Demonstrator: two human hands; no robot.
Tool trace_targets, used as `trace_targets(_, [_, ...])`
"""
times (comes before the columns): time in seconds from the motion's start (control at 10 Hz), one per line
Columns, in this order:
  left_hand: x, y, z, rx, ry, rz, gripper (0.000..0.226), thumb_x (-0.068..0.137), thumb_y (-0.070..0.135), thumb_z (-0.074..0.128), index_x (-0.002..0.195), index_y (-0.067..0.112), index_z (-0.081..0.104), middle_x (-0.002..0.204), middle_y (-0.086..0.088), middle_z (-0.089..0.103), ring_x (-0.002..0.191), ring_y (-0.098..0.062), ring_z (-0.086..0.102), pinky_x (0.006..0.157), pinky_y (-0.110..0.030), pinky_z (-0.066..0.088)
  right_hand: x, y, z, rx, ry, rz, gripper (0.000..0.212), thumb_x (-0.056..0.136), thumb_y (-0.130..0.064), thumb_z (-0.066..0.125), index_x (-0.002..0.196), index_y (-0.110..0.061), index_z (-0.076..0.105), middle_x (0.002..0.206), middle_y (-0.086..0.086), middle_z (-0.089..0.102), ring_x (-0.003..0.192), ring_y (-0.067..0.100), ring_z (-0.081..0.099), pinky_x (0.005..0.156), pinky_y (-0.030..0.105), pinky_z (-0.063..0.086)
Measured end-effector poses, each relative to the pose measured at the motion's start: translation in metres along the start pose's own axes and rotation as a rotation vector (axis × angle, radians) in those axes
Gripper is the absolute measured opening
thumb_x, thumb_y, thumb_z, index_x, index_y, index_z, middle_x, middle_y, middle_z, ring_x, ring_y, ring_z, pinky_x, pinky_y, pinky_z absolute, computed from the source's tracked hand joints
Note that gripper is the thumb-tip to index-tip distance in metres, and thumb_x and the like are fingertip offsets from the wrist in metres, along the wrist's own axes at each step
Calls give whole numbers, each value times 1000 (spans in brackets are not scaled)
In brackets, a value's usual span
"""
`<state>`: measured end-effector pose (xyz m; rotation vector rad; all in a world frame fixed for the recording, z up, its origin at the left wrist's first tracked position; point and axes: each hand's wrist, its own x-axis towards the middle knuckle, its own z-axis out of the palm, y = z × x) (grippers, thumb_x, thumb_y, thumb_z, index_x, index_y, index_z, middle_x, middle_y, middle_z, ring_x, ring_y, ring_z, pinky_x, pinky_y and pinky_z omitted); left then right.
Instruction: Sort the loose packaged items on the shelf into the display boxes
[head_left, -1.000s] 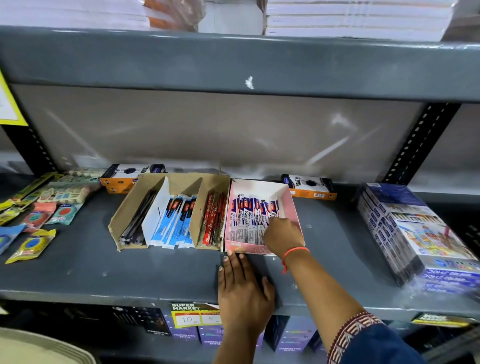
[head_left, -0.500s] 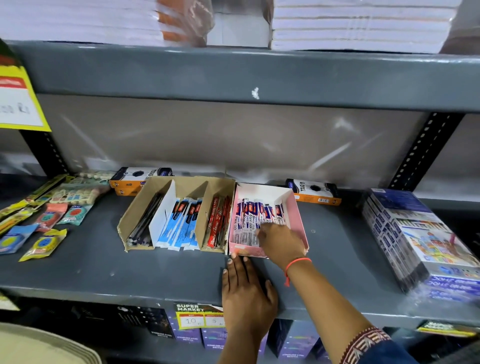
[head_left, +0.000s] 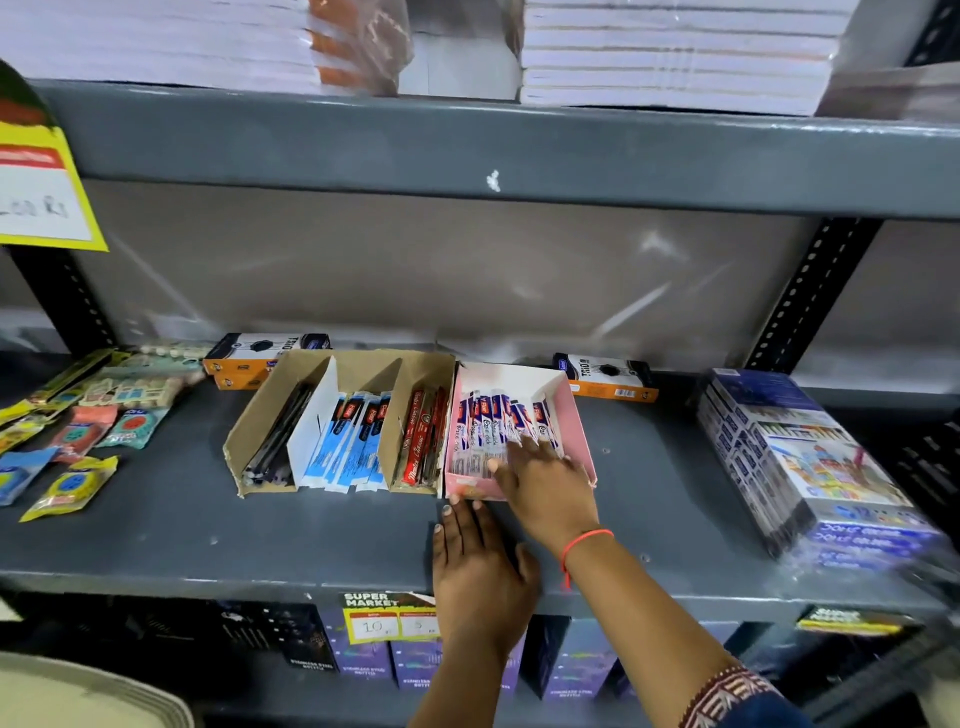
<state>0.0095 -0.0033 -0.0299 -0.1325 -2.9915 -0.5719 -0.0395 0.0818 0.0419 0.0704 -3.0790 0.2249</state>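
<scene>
Shop aisle. Grey metal shelf (head_left: 156, 540) carries a "SUPER MARKET" price tag (head_left: 389, 618) at 6 o'clock. Yellow price sign (head_left: 44, 171) at 10 o'clock, packaged stationery in display boxes (head_left: 343, 421) centre.

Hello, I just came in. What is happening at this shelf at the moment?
A person is tidying packaged pens into display boxes on a grey shelf. The right hand lies spread over the packets in the pink box, pressing or straightening them. The left hand rests flat on the shelf, its fingertips at the front edge of that box. The cardboard box beside it holds black, blue and red packets. Loose packets lie unsorted at the far left.
</scene>
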Motion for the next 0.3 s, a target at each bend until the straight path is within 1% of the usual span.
trace_targets(0.1, [0, -1, 1, -3, 13, -27, 71, 76, 41, 34, 119, -10, 55, 116, -29, 60, 105, -39, 60, 92, -44, 46, -21, 8, -2, 0, 69, -4, 86, 78, -50, -6, 146, -13, 29, 156, 6, 28, 145, 22, 22, 117, 40, 18])
trace_targets(0.2, [-8, 0, -16, 18, -10, 20, 74, 90, 46, 14, 142, -6, 20, 147, -26, 26, 135, -33, 28, 111, -39, 22, -40, 18, -9, 22, 90, 49, 78, 86, -51, 0, 150, -10, 19, 160, 8, 16, 148, 24, 12, 120, 40, 10])
trace_targets(0.3, [-27, -11, -28, 100, 10, 71, 69, 96, 49, 8, 146, 3, -3, 155, -14, -6, 142, -24, -2, 113, -32, -5, -61, 28, -11, -72, 208, 76, 82, 80, -50, 9, 142, -5, 39, 152, 12, 36, 140, 30, 36, 112, 46, 30])
